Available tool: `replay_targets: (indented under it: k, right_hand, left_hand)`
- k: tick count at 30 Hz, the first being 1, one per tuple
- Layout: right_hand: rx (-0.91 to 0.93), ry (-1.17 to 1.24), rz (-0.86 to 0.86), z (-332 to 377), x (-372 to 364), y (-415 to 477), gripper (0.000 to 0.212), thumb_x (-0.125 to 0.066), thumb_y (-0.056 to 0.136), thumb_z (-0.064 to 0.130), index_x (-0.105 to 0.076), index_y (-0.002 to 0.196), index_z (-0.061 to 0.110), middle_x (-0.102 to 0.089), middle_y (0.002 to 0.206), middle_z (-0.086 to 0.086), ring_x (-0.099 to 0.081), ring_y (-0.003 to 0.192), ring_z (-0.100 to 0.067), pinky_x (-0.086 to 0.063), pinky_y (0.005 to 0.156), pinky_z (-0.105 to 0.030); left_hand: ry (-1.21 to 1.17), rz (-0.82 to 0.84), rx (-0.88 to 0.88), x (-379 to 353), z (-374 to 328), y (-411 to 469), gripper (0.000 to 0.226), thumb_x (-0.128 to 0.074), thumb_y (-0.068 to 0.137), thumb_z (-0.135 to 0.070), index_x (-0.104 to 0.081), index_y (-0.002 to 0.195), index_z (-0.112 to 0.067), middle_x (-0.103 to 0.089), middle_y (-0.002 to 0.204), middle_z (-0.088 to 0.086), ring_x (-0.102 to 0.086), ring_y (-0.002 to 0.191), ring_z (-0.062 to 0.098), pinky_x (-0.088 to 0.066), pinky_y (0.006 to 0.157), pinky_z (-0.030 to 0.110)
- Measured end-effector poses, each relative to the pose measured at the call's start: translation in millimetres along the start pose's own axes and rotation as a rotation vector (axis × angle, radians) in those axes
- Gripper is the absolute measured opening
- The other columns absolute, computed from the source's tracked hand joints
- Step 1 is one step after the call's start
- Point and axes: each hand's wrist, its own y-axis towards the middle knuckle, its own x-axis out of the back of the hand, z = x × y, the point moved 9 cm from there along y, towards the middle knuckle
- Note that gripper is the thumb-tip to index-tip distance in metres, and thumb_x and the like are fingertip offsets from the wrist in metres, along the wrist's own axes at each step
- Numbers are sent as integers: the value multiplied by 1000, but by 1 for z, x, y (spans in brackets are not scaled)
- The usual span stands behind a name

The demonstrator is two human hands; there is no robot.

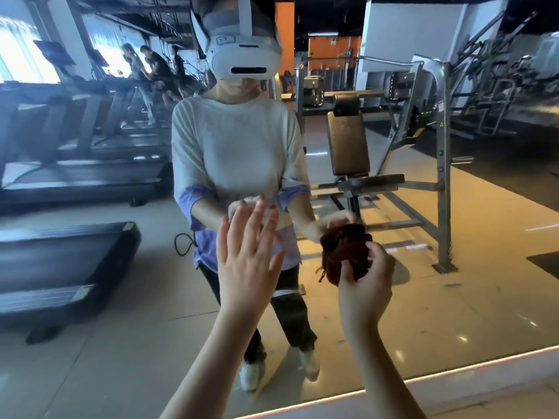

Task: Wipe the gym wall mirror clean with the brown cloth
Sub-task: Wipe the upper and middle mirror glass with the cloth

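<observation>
The gym wall mirror [453,282] fills almost the whole head view and reflects me and the room. My right hand [366,282] grips the bunched brown cloth [341,252], held up close to the glass right of centre; whether the cloth touches the glass I cannot tell. My left hand [245,261] is raised in front of the mirror with its fingers straight and spread, holding nothing. Both forearms reach up from the bottom of the frame.
The mirror's lower edge [453,370] runs along the bottom right above a pale floor strip. Reflected in the glass are treadmills [69,176] on the left, a weight bench machine [393,176] on the right, and people [148,68] far back.
</observation>
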Motion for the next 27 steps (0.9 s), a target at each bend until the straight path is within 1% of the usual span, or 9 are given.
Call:
replay_targets:
  k: [5, 9, 11, 13, 16, 21, 23, 25, 27]
  right_hand:
    - [190, 19, 186, 11, -16, -7, 46, -79, 73, 2, -60, 115, 5, -63, 111, -11, -64, 102, -28, -58, 78, -43]
    - [82, 84, 45, -12, 12, 31, 43, -70, 80, 12, -54, 120, 8, -59, 119, -11, -59, 109, -24, -55, 80, -37]
    - [76, 87, 26, -17, 10, 20, 44, -69, 81, 11, -53, 122, 8, -58, 121, -12, -57, 109, -19, -53, 82, -33]
    - [54, 110, 83, -19, -3, -2, 49, -76, 77, 5, -52, 120, 13, -59, 117, -9, -57, 106, -15, -52, 82, -30]
    - [104, 140, 191, -12, -15, -11, 55, -82, 70, -2, -54, 113, 16, -61, 108, -9, -63, 97, -25, -47, 79, -19]
    - [148, 211, -40, 8, 19, 52, 42, -69, 84, 11, -53, 123, 10, -58, 118, -14, -57, 104, -16, -46, 80, -9]
    - [154, 225, -83, 9, 22, 58, 43, -68, 87, 10, -52, 127, 10, -57, 121, -14, -58, 109, -22, -49, 85, -15]
    - [254, 194, -58, 16, 16, 45, 38, -65, 89, 14, -51, 125, 13, -57, 122, -10, -58, 111, -27, -55, 85, -33]
    - [371, 158, -1, 23, 9, 31, 35, -62, 87, 17, -53, 121, 14, -59, 118, -10, -59, 108, -28, -56, 80, -43]
  left_hand:
    - [48, -60, 81, -3, -2, 0, 60, -71, 87, -30, -51, 140, -13, -37, 150, 8, -36, 140, 33, -32, 114, 54]
    - [33, -78, 109, -6, -4, -2, 66, -81, 83, -22, -50, 140, -13, -42, 148, 11, -36, 141, 34, -31, 116, 55]
    - [20, -66, 136, -9, -4, -4, 71, -83, 81, -27, -48, 141, -13, -42, 148, 12, -33, 143, 34, -24, 119, 51]
    - [10, -71, 151, -11, -4, -3, 73, -80, 81, -36, -47, 142, -14, -40, 149, 12, -29, 145, 33, -16, 122, 47]
    - [41, -90, 163, -11, -8, -2, 73, -79, 79, -38, -48, 139, -12, -37, 151, 11, -31, 143, 35, -16, 122, 47]
    - [64, -96, 164, -12, -9, -3, 76, -82, 77, -34, -47, 140, -10, -37, 151, 12, -33, 142, 36, -21, 120, 51]
    - [61, -110, 170, -12, -10, -3, 77, -85, 75, -30, -48, 140, -10, -40, 150, 13, -34, 142, 36, -21, 120, 51]
    - [66, -143, 179, -10, -11, -2, 74, -86, 74, -24, -51, 137, -9, -48, 146, 16, -37, 140, 36, -24, 119, 51]
    - [72, -172, 199, -9, -11, -1, 70, -86, 74, -21, -55, 135, -9, -52, 142, 15, -39, 139, 36, -27, 117, 51]
